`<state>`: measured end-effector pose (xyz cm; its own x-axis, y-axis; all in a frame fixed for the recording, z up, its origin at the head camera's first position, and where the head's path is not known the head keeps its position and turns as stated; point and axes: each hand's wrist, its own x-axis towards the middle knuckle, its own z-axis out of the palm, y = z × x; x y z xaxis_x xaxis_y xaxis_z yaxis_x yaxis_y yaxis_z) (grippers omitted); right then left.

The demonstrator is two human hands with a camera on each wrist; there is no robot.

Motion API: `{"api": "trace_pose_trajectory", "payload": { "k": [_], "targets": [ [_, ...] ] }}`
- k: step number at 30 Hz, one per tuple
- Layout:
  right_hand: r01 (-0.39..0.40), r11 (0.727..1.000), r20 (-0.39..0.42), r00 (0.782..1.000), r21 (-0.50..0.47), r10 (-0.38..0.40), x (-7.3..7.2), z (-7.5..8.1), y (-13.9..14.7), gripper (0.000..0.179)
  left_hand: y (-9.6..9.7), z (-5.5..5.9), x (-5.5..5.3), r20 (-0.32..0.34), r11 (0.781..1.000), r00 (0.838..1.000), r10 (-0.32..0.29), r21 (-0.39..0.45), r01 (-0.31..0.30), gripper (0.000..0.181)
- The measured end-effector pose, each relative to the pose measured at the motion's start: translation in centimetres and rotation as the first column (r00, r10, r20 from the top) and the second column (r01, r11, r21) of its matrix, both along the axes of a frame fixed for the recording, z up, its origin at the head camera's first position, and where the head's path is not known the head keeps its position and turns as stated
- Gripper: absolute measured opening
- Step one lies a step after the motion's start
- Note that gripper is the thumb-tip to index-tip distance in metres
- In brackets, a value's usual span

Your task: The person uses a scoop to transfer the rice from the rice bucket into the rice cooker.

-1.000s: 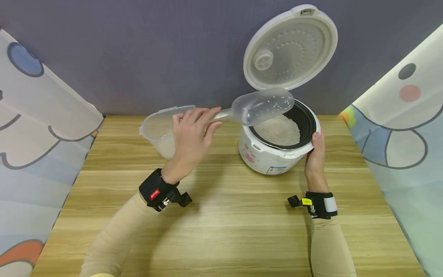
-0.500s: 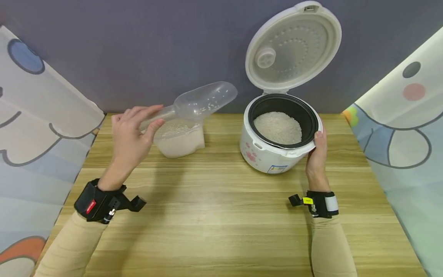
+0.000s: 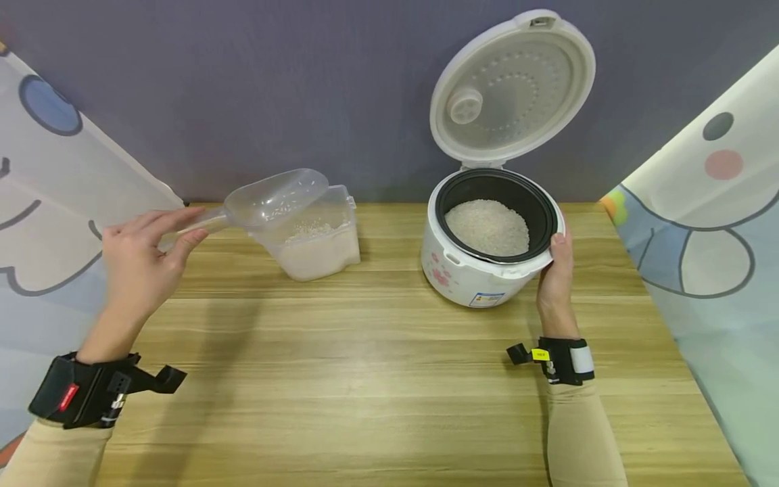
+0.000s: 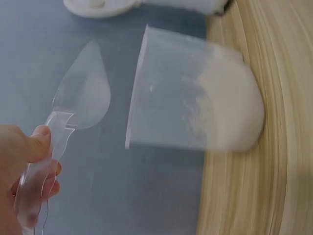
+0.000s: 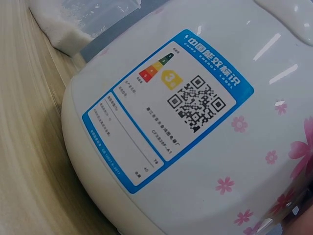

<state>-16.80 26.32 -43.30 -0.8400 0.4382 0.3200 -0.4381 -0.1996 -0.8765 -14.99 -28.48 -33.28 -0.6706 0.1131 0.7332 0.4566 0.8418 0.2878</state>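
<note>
My left hand [image 3: 143, 260] grips the handle of a clear plastic scoop [image 3: 274, 199]. A few white grains cling inside its bowl, which overlaps a translucent container [image 3: 319, 253] of rice in the head view. From the left wrist, the scoop [image 4: 85, 90] shows beside the container's rim, apart from it. To the right stands a white rice cooker [image 3: 447, 267] with pink flowers, holding rice [image 3: 489, 226] in its dark inner pot. My right hand [image 3: 556, 277] holds the cooker's right side, thumb at the rim and fingers mostly hidden behind it.
The cooker's lid [image 3: 529, 81] stands raised against the grey back wall [image 3: 274, 88]. Both things rest near the back of a wooden table [image 3: 365, 379]. An energy label [image 5: 168, 112] is on the cooker's front. Cartoon-print cloths [image 3: 700, 223] flank the table.
My left hand has carried the scoop left, from over the cooker to over the rice container, and lowered it a little. The right hand stays on the cooker.
</note>
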Motion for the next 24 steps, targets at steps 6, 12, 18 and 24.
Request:
{"api": "trace_pose_trajectory", "payload": {
  "k": [6, 12, 18, 24],
  "targets": [
    [-0.003, 1.000, -0.002, 1.000, 0.012, 0.003, 0.0, -0.1, 0.0, 0.060, -2.1, 0.9, 0.0, 0.039, 0.987, 0.999, -0.001, -0.161, 0.007, 0.028],
    [-0.003, 1.000, -0.008, 1.000, 0.028, 0.003, 0.0, -0.3, 0.1, 0.059, -2.9, 2.1, -0.3, 0.089, 0.968, 0.996, -0.002, -0.250, 0.024, 0.029],
    [0.005, 0.999, -0.003, 1.000, 0.035, -0.004, 0.0, -0.3, 0.2, 0.060, -3.1, 3.3, -1.3, 0.069, 0.936, 0.997, -0.039, -0.346, 0.060, 0.042],
    [0.010, 0.998, 0.024, 1.000, 0.060, -0.011, 0.2, -0.3, 0.2, 0.059, -2.7, 5.0, -2.6, 0.022, 0.864, 0.993, -0.112, -0.492, 0.108, 0.082]
  ]
}}
